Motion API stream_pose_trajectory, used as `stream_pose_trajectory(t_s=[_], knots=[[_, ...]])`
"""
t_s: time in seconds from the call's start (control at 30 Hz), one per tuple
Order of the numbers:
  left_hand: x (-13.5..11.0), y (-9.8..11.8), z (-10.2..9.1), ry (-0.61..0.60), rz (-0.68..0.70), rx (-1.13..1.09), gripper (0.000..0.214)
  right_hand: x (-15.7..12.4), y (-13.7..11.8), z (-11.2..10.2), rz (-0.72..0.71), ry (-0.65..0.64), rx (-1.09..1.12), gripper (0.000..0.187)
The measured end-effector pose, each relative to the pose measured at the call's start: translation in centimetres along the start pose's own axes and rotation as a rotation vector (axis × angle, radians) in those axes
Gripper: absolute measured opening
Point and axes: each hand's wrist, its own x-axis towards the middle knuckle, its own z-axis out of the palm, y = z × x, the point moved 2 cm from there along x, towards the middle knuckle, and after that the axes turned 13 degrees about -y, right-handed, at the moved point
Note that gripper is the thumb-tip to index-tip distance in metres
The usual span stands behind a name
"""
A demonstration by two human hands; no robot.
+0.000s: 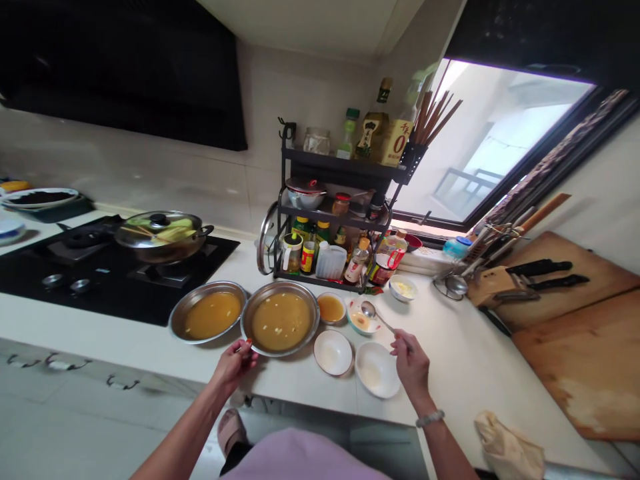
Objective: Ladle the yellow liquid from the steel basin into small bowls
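My right hand (413, 363) grips the handle of a metal spoon (369, 309). The spoon's bowl is over a small patterned dish (359, 323) with a little liquid in it; whether they touch I cannot tell. At the near left rim of a round metal bowl (295, 350), my left hand (237, 365) is closed, fingertips on the edge. Brownish liquid with pale bits fills that bowl. Left of it is a second metal bowl (173, 327) of orange-brown liquid. A small bowl of brown sauce (331, 309) and two white bowls, one round (333, 352) and one larger (380, 373), stand between my hands.
A lidded pan (160, 250) sits on the black stove (100, 293) at left. Behind the bowls rises a black rack (340, 163) of bottles and jars. To the right are a knife block (490, 285), cutting boards (585, 360) and a beige cloth (505, 443).
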Motion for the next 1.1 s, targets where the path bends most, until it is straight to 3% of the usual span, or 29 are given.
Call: stream_pose_trajectory(t_s=[0.17,0.4,0.67,0.8,1.1], knots=[[0.1,-0.1,-0.1,0.019,0.018,0.004,0.023,-0.7,1.4,0.2,0.024,-0.007,0.015,0.028],[0.2,-0.2,-0.3,0.02,0.016,0.004,0.023,-0.7,0.7,1.7,0.235,0.098,0.205,0.043],[0.3,-0.3,-0.3,0.014,0.016,0.0,0.021,0.0,0.9,-0.7,0.369,0.282,0.364,0.04],[0.2,-0.2,-0.2,0.033,0.008,-0.003,0.02,0.1,0.5,-1.2,0.369,0.324,0.413,0.039],[0.0,-0.1,0.0,0.023,0.009,-0.008,0.019,0.7,-2.3,-0.7,0.296,0.264,0.404,0.033]])
